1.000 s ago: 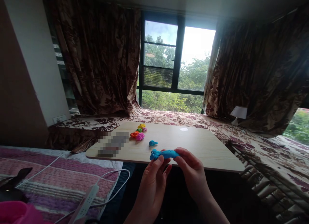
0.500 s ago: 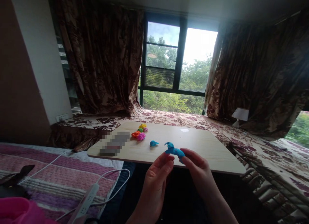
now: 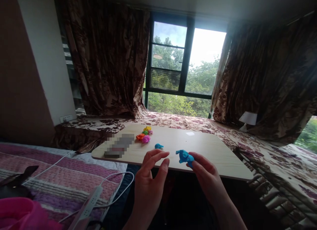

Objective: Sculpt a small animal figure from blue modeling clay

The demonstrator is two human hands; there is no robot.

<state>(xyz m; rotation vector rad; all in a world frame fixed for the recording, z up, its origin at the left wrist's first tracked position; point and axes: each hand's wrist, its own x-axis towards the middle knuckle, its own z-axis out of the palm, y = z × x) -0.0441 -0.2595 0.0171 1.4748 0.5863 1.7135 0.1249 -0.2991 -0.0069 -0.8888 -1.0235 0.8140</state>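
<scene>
My right hand (image 3: 206, 170) pinches a blue modelling-clay figure (image 3: 184, 156) by its right end, above the front edge of the pale wooden table (image 3: 205, 147). The figure looks like a small animal, with a thin piece sticking out at its upper left. My left hand (image 3: 152, 172) is apart from it, thumb and fingers spread with nothing between them. Just beyond the left fingertips lies a smaller lump of blue clay (image 3: 158, 146) with a pointed end, its lower part partly hidden.
Farther left on the table sit orange (image 3: 140, 137), pink (image 3: 146, 139), green (image 3: 145, 133) and yellow clay lumps (image 3: 147, 128). A blurred-out dark item (image 3: 119, 146) lies at the table's left. A power strip (image 3: 89, 203) with a white cable rests by the bed (image 3: 56, 180). A lamp (image 3: 248, 118) stands right.
My left hand has let go of the blue clay figure and drawn back to the left, fingers opening. The right hand keeps the figure, moved slightly right and turned.
</scene>
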